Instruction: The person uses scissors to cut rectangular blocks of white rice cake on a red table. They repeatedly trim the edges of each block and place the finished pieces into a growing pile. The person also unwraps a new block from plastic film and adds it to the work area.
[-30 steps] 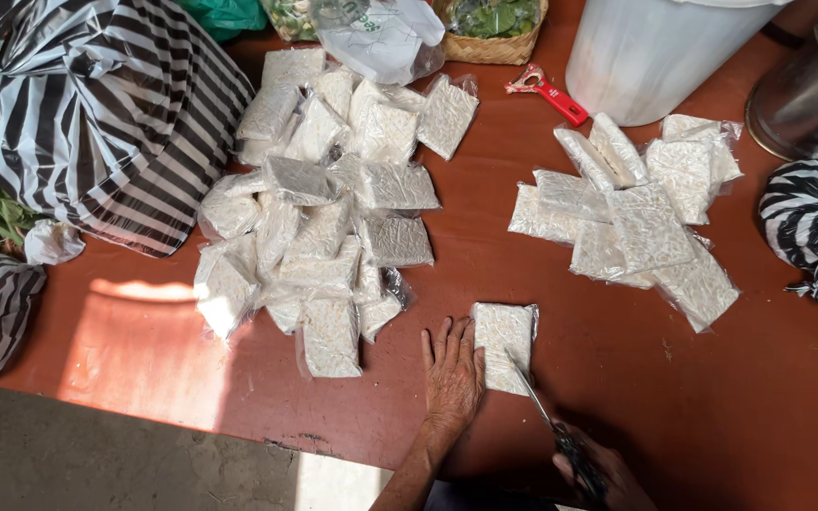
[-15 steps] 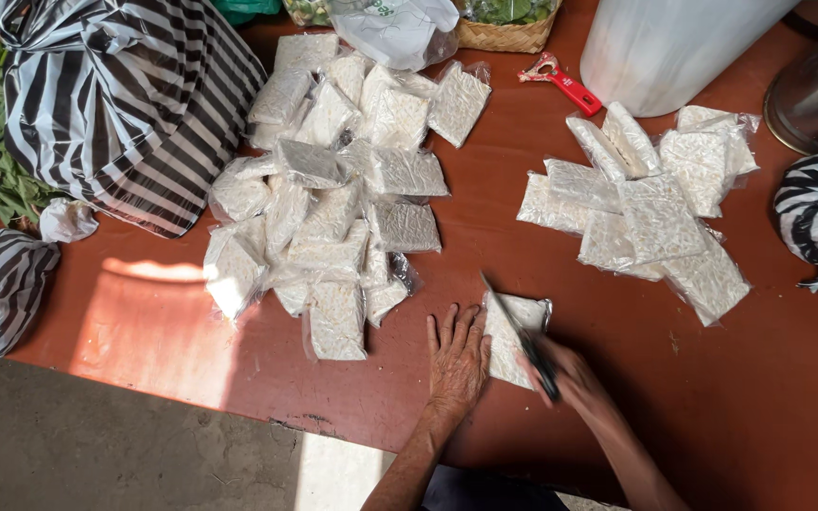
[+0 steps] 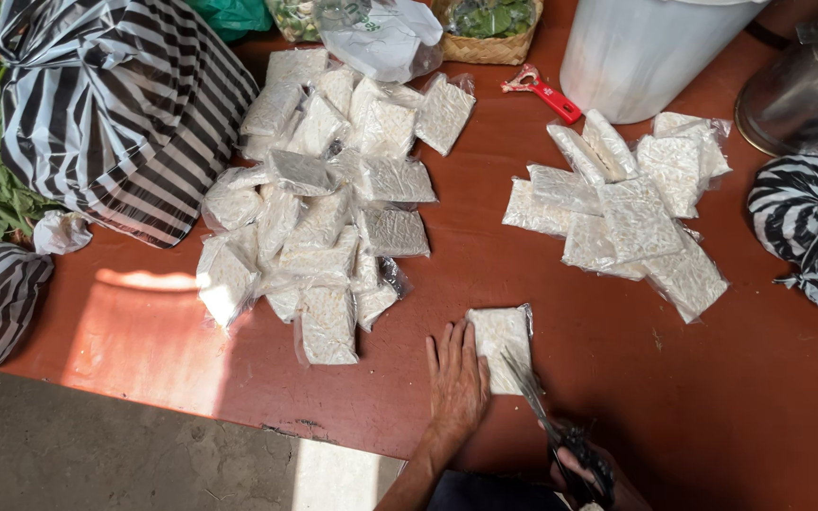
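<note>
On the red table [image 3: 693,397], left hand [image 3: 456,378] fingers lie flat on a packet [image 3: 499,343]; right hand [image 3: 598,478] fingers grasp scissors [image 3: 551,426].

My left hand [image 3: 456,378] lies flat, palm down, fingers straight and close together, pointing away from me, with the forearm coming up from below. My right hand [image 3: 591,473] is low at the frame edge, fingers curled closed in a grip.
</note>
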